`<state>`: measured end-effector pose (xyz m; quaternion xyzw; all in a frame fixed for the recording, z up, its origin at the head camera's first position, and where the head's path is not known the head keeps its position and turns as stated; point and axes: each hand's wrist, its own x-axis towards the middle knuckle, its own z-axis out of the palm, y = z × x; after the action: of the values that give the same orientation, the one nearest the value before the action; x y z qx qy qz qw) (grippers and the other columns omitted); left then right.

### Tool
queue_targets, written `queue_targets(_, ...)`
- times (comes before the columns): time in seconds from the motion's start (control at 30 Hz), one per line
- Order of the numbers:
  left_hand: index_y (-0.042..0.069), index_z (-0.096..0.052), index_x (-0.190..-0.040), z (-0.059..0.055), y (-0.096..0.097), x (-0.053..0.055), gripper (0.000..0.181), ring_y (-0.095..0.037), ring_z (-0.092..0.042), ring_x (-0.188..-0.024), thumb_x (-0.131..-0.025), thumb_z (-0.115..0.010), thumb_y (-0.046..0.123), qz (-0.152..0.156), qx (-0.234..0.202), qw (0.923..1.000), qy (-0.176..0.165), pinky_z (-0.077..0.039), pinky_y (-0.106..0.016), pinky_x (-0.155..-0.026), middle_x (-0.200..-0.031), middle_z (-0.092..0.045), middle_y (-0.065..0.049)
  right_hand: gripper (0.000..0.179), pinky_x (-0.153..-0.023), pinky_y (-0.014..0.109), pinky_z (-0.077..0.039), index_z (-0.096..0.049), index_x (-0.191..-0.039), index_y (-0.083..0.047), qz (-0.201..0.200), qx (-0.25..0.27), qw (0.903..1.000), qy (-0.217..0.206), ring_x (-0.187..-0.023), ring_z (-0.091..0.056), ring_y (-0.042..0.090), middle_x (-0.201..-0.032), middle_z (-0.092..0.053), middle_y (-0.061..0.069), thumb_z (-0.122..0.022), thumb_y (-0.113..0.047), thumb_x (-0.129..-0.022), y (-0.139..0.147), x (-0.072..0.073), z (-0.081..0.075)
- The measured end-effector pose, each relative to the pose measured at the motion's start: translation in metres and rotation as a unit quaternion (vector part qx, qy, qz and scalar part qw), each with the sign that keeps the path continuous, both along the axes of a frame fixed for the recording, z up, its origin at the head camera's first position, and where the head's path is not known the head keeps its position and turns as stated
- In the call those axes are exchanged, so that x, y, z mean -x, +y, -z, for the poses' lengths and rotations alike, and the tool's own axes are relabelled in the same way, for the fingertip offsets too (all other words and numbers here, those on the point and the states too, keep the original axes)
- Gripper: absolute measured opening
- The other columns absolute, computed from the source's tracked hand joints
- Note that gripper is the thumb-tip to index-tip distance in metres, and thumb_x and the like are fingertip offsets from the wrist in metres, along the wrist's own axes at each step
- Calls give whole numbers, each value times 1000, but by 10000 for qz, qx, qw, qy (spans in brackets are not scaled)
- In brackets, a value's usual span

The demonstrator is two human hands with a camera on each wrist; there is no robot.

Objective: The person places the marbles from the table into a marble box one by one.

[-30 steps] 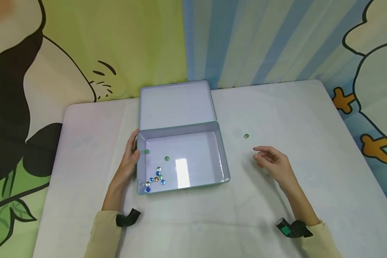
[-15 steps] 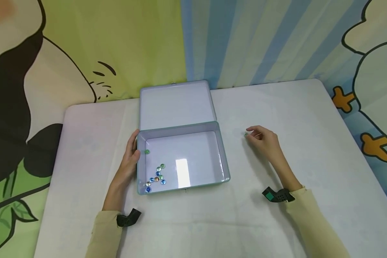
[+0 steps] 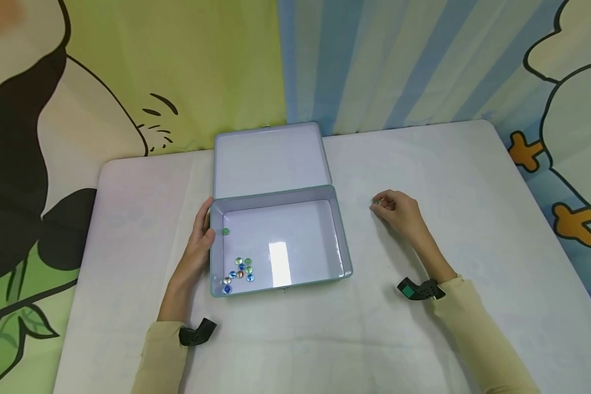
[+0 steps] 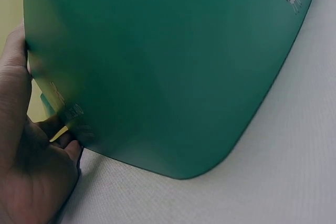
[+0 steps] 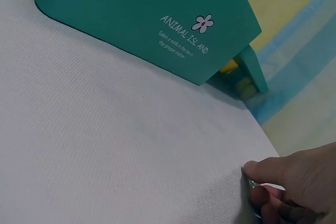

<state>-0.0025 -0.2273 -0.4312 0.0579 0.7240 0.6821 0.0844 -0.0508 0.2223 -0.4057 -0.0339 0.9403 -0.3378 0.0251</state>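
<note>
An uncovered tin box with its lid folded back stands on the white table. My left hand rests against its left wall, thumb and fingers spread along the outside; in the left wrist view the hand touches the green outer side. Right of the box, my right hand pinches a green glass marble between thumb and forefinger, at the tabletop. The right wrist view shows the marble partly hidden by the fingers. Inside the box, several glass marbles gather at the near left; one green marble lies apart.
The white tablecloth spreads around the box. A cartoon-printed curtain hangs behind the table's far edge. Black cameras are strapped to the left wrist and right wrist.
My right hand has moved forward and left to the lone green marble and now pinches it. In the box a green marble has rolled toward the near-left group. My left hand stays put.
</note>
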Motion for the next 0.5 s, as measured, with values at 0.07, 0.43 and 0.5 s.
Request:
queue_targets(0.07,38,-13,-154,0,0,0,78,-32,-8,-149,-91,-52,63,3,8,10000,-10,-3,-68,-113,-163,-10,-4,20,-71,33,-41,-68,-105,2,-10,-16,10000,-13,-77,-54,26,-85,-61,16,-68,-10,-90,-1,0,0)
queue_targets(0.43,38,-13,-154,1,-1,0,79,-33,-7,-149,-90,-52,63,20,-24,10000,-44,-3,-68,-113,-163,-10,-5,23,-66,21,-43,-66,-114,-3,112,317,9994,-8,-72,-62,18,-91,-70,16,-63,-17,-95,3,-6,-1)
queue_targets(0.5,38,-13,-154,1,-1,0,79,-33,-7,-149,-90,-52,64,19,-31,10000,-35,-3,-68,-113,-163,-9,-4,23,-64,17,-44,-66,-115,-4,103,529,9985,-5,-70,-64,13,-92,-70,16,-63,-17,-95,2,-9,-2)
